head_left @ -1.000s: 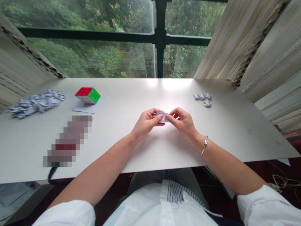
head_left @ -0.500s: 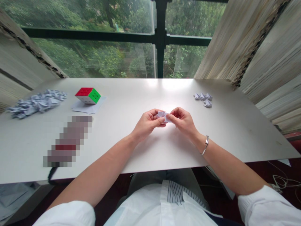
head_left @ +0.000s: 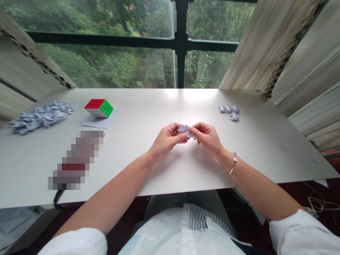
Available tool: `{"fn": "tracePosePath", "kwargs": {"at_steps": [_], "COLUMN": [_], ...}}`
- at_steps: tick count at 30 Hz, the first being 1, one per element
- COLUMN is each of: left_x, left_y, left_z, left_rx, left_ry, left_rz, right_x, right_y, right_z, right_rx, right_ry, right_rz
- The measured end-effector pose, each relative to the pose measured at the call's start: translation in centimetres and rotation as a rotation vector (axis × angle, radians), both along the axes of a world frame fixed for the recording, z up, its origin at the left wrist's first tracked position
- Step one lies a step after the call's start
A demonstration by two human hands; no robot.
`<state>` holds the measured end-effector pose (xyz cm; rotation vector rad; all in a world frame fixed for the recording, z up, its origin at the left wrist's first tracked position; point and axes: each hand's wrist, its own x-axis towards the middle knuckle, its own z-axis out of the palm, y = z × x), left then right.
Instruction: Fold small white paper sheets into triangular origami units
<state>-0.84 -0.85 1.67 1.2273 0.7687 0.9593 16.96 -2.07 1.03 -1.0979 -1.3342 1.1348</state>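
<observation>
Between my two hands is a small piece of folded white paper (head_left: 183, 129), held just above the middle of the desk. My left hand (head_left: 168, 137) pinches its left side, thumb in front and fingers behind. On its right side, my right hand (head_left: 207, 136) grips it between thumb and fingers. A fold of the paper sticks up between the thumbs, while its lower part is partly hidden by them. Several small folded paper pieces (head_left: 228, 109) sit together to the right, beyond my right hand.
On the white desk (head_left: 127, 170), a large heap of folded papers (head_left: 44, 117) lies far left. Beside it a puzzle cube (head_left: 99, 108) rests on paper sheets (head_left: 106, 123). A blurred-out flat object (head_left: 77, 159) with a black strap lies nearer. A window and curtains stand behind.
The paper has shifted slightly between my fingers, and a fold now stands up more. My right fingers have moved a little around its right edge. Everything else stays put.
</observation>
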Motion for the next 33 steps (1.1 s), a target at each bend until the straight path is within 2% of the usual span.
{"fn": "tracePosePath", "kwargs": {"at_steps": [9,22,28,33], "left_x": [-0.06,0.04,-0.01,0.17], "left_y": [0.02,0.06,0.03,0.07], "left_z": [0.09,0.35,0.07,-0.40], "left_rx": [-0.028,-0.163,-0.137,-0.110], "left_ry": [0.027,0.001,0.050,0.039], "left_rz": [0.052,0.090,0.052,0.067], "right_x": [0.25,-0.10,0.03,0.03], "right_y": [0.32,0.07,0.14,0.11], "right_z": [-0.12,-0.16,-0.12,-0.46], "right_rx": [-0.003,0.013,0.028,0.033], "right_ry": [0.042,0.035,0.007,-0.061], "right_rz": [-0.062,-0.037,-0.023,-0.021]}}
